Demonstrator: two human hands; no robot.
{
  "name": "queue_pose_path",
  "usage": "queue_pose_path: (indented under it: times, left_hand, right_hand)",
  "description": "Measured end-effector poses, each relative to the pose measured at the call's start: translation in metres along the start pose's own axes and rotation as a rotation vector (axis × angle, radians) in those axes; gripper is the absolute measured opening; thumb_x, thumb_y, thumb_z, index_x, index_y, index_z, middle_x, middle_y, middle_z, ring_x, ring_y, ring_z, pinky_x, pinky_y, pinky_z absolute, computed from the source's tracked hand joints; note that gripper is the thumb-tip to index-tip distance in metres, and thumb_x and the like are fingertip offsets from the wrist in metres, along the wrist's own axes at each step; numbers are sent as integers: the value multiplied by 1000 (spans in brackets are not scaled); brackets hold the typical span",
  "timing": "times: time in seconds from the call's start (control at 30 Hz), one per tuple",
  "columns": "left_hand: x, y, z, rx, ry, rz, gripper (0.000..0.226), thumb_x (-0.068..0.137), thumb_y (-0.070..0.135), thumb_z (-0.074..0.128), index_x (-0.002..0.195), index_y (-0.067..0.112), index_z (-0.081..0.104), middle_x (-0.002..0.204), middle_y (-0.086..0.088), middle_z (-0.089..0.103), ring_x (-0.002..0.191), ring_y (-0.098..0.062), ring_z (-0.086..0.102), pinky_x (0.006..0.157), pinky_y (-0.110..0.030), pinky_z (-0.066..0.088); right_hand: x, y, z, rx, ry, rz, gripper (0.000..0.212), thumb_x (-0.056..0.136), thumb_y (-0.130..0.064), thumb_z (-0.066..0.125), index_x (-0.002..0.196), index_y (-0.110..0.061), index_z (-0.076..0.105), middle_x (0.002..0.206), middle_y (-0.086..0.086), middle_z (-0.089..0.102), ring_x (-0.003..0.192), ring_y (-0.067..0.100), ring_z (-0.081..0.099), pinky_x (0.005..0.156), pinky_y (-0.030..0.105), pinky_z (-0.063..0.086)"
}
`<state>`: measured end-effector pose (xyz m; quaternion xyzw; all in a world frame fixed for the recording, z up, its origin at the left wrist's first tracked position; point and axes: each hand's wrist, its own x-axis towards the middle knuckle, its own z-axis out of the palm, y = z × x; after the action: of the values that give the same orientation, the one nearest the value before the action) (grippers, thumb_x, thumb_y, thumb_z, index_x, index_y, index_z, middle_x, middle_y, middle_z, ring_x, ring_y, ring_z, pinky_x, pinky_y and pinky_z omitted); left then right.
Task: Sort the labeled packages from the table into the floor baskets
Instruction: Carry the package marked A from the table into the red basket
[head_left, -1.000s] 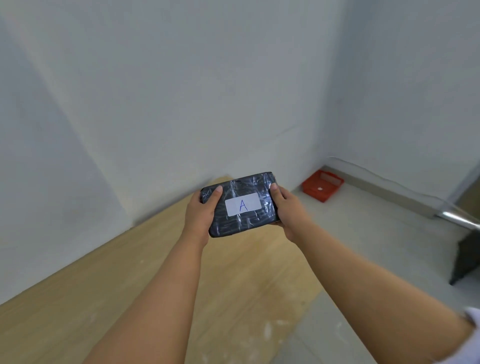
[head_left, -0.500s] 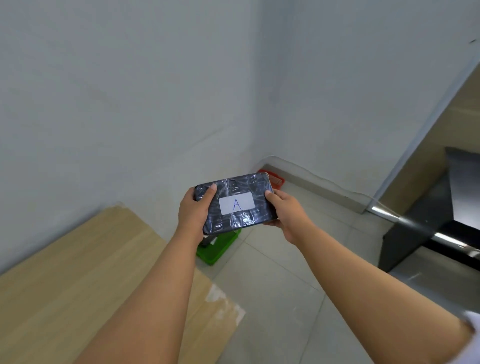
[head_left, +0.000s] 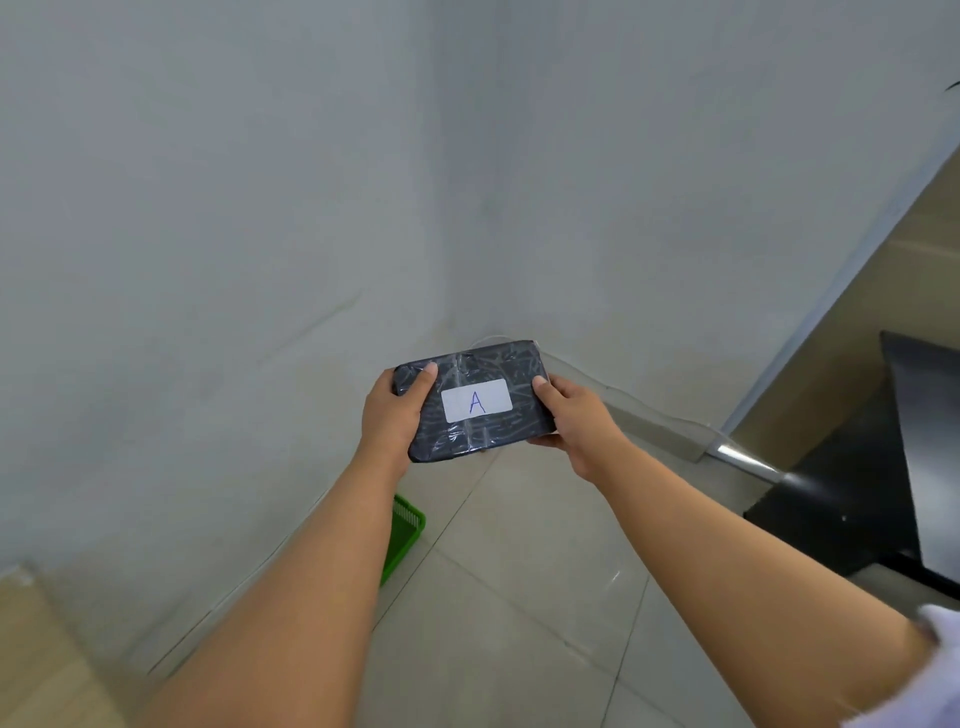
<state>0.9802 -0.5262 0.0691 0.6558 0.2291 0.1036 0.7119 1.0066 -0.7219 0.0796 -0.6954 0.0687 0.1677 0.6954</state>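
A flat black package (head_left: 485, 436) wrapped in shiny film carries a white label with a blue letter A. I hold it out in front of me over the tiled floor. My left hand (head_left: 390, 415) grips its left end and my right hand (head_left: 574, 418) grips its right end. A green basket (head_left: 402, 535) stands on the floor by the left wall, mostly hidden behind my left forearm. The red basket is not in sight; the package covers the room corner.
A corner of the wooden table (head_left: 36, 654) shows at the lower left. White walls meet in a corner ahead. A black piece of furniture (head_left: 878, 467) stands at the right. Grey floor tiles (head_left: 519, 597) lie between.
The view has swung right, away from the table, which has slid to the lower left. The green basket now sits lower, behind my left arm. The red basket is out of sight behind the package.
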Motion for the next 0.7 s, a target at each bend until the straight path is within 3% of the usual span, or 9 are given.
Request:
queue_pose_path:
  times: [0.17, 0.3, 0.43, 0.7]
  left_hand:
    - [67, 9, 69, 23, 8, 10, 27, 82, 41, 70, 99, 23, 61, 96, -1, 70, 82, -17, 69, 63, -28, 54]
    - [128, 9, 122, 6, 57, 12, 20, 81, 40, 71, 91, 26, 61, 100, -4, 71, 87, -22, 70, 72, -34, 58]
    - [183, 8, 166, 2, 132, 7, 20, 80, 43, 71, 89, 29, 61, 105, -5, 72, 92, -22, 70, 84, -42, 58]
    - [282, -1, 212, -115, 250, -95, 54, 80, 39, 73, 126, 21, 53, 118, -7, 67, 102, -22, 68, 92, -46, 56]
  right_hand:
    - [91, -26, -43, -13, 6, 12, 27, 99, -29, 48, 117, -16, 63, 98, 2, 69, 76, 13, 65, 60, 27, 56]
    - [173, -45, -72, -11, -43, -22, 24, 99, -26, 47, 112, -16, 64, 95, 1, 69, 76, 12, 64, 80, 38, 57]
    - [252, -64, -92, 2, -86, 0, 22, 99, -25, 47, 111, -16, 64, 94, 3, 70, 75, 12, 65, 78, 36, 57]
    - [392, -85, -102, 27, -182, 101, 23, 98, -22, 48, 112, -13, 64, 103, 10, 71, 87, 22, 66, 89, 44, 56]
